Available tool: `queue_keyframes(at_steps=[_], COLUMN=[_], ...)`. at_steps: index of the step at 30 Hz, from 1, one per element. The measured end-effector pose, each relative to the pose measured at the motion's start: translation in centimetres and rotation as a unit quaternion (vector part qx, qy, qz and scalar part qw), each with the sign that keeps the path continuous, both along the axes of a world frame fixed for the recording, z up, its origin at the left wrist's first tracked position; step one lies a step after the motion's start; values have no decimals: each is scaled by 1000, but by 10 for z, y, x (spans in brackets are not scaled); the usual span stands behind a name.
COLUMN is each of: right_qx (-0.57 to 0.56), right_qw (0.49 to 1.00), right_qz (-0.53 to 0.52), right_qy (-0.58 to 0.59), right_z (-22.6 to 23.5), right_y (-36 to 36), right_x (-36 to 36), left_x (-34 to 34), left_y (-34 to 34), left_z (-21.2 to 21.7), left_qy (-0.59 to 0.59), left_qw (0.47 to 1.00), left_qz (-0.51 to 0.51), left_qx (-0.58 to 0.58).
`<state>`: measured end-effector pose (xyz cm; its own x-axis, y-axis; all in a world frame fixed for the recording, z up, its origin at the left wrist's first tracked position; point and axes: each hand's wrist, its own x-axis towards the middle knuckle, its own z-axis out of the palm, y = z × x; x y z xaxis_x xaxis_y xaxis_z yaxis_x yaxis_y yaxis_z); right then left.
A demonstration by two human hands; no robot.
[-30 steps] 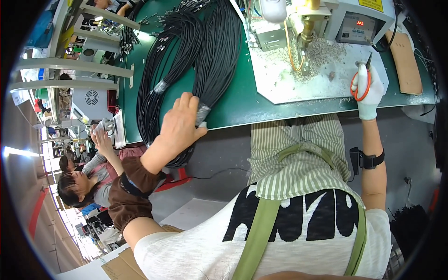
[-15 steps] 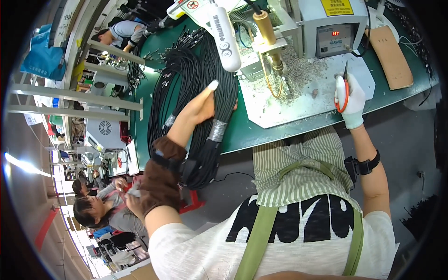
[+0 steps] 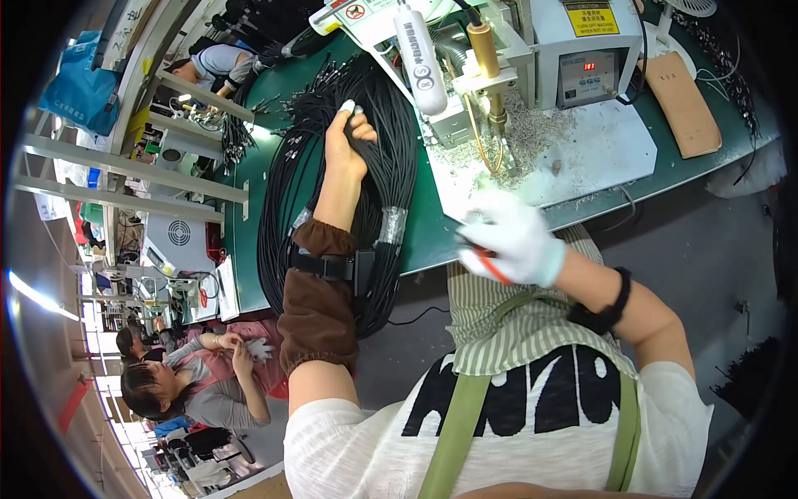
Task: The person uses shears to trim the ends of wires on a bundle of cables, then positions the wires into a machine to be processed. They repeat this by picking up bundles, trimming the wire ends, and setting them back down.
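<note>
My left hand (image 3: 347, 140) reaches forward over the green bench (image 3: 432, 224) and closes its fingers on a thick bundle of black cables (image 3: 389, 179) taped with silver bands. A brown sleeve guard covers that forearm. My right hand (image 3: 509, 241), in a white glove, hovers at the bench's near edge above my striped apron, gripping small red-handled scissors (image 3: 486, 259). The scissors' blades are mostly hidden in the glove.
A grey bench machine (image 3: 582, 54) with a brass nozzle (image 3: 490, 71) stands behind a white mat (image 3: 573, 154) strewn with scraps. A tan pad (image 3: 683, 104) lies at right. A second cable bundle (image 3: 283, 216) lies left. Other people sit at left (image 3: 179, 391) and far back (image 3: 212, 65).
My left hand moved forward along the bundle and closed on the cables. My right hand came back from the white mat to the bench's near edge with the scissors.
</note>
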<state>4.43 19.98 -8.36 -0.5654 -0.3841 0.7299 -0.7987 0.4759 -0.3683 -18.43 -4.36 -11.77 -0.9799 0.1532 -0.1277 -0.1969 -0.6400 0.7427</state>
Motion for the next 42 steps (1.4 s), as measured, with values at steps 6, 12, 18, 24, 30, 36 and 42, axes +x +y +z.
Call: queue_keyframes(at_steps=[6, 12, 18, 24, 30, 36, 42], right_qx=[-117, -246, -254, -210, -159, -195, -213], right_qw=[981, 953, 895, 933, 948, 940, 932], right_qz=[56, -163, -98, -117, -158, -135, -133], right_qy=[-141, -69, -354, -269, -227, -247, -260], right_z=[-22, -2, -91, -64, -71, -70, -78], right_y=[-60, -95, -84, -99, -104, -104, -107], right_x=[-83, -101, -199, -165, -177, -172, -194], left_x=[46, 64, 108, 260, 360, 367, 280], left_y=[7, -22, -7, -120, -160, -95, -107], left_z=[42, 45, 86, 80, -24, -45, 31], left_qy=[24, 67, 169, 278, 64, -76, 146], left_qw=[977, 982, 959, 944, 836, 848, 769], left_qz=[-168, -130, -166, 110, 545, 515, 620], left_qx=[129, 119, 154, 140, -7, 97, -49])
